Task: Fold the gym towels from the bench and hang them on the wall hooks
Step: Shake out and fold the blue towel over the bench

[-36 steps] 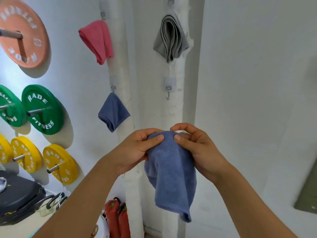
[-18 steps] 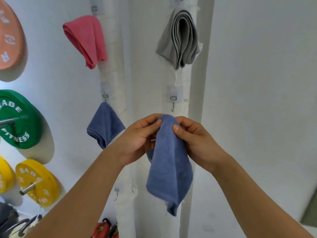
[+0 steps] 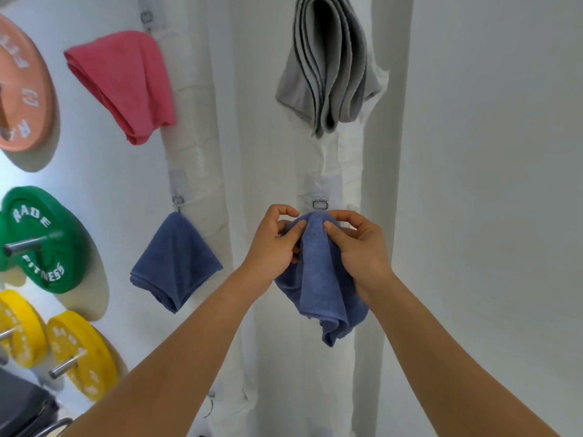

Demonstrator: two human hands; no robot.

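Left hand [image 3: 273,244] and right hand [image 3: 356,247] pinch the blue towel [image 3: 318,279] just under the hook bracket [image 3: 320,204]; the grey towel [image 3: 328,67] hangs above.

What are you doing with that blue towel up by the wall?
A person is hanging towels on wall hooks. The left hand and right hand both pinch the top of a folded blue towel, holding it right under the metal hook clip. It is not clear that it has caught yet. Three towels already hang nearby: a pink towel, a grey towel and another blue towel.
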